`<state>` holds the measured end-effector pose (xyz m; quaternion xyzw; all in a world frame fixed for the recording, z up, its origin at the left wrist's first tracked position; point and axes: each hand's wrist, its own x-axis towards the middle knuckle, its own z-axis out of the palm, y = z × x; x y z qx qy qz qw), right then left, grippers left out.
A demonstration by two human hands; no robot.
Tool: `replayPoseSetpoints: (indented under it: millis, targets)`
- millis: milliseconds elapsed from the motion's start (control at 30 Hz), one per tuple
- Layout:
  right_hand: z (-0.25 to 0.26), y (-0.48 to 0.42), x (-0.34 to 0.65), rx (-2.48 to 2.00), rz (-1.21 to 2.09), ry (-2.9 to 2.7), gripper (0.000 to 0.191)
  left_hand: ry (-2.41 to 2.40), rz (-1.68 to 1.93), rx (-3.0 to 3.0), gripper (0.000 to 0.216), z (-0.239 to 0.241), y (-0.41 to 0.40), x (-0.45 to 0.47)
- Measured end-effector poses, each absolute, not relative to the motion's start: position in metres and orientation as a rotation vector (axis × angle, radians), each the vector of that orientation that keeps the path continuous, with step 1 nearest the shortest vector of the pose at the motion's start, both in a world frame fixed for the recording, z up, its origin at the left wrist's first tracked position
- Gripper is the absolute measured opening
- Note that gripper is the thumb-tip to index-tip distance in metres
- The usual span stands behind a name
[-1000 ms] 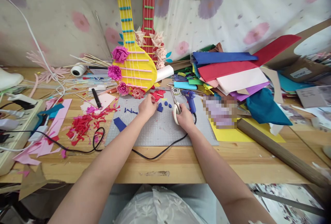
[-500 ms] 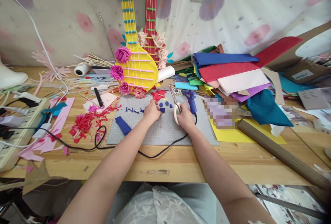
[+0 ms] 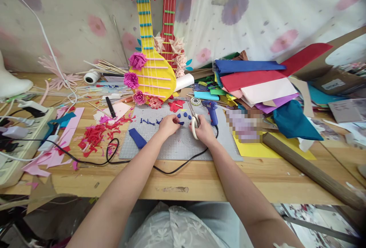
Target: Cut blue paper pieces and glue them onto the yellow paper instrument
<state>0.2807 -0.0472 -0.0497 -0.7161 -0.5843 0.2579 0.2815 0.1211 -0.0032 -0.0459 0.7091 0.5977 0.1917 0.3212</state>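
Fingers (image 3: 175, 120) of my left hand (image 3: 168, 126) pinch a small blue piece (image 3: 180, 123) low over the grey cutting mat (image 3: 183, 148). My right hand (image 3: 204, 130) is wrapped round the scissors (image 3: 194, 119) just beside. Best, I reckon: hold the piece by its edge, well clear of the blades.

Table (image 3: 217, 181): pale wood, matt, scuffed at lower centre. Cutting mat (image 3: 183, 148): grey, matt, gridded. Scissors (image 3: 193, 120): bright metal blades, cream plastic handles. Blue scrap (image 3: 181, 123): matt, foam-like. Sheets (image 3: 257, 80), right of frame: matt coloured paper. Cable (image 3: 171, 168): smooth black, slight sheen.
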Motion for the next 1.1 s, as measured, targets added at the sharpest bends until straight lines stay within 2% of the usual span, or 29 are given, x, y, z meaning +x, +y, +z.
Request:
replayPoseSetpoints:
  millis: [233,433,567,667,767,900,1100]
  targets:
    - [-0.05,-0.045,0.262,-1.205,1.075,-1.48,0.042,1.466,0.969,2.332,0.014,-0.039,-0.027,0.1]
    - [-0.039,-0.039,0.243,-1.103,1.379,-0.96,0.041,1.304,1.212,2.514,0.014,-0.042,-0.033,0.082]
    - [-0.033,-0.031,0.237,-1.048,1.592,-0.856,0.042,1.279,1.235,2.468,0.013,-0.043,-0.031,0.073]
    - [-0.031,-0.025,0.229,-1.06,1.566,-0.882,0.044,1.358,1.314,2.2,0.016,-0.044,-0.029,0.071]
    - [-0.032,-0.022,0.218,-1.071,1.437,-0.864,0.045,1.412,1.378,1.628,0.024,-0.042,-0.027,0.072]
    - [-0.036,-0.02,0.207,-1.068,1.314,-0.843,0.045,1.196,1.195,0.953,0.008,-0.032,-0.027,0.078]
    - [-0.039,-0.02,0.203,-1.097,1.259,-0.885,0.043,1.136,1.189,0.831,0.018,-0.023,-0.032,0.082]
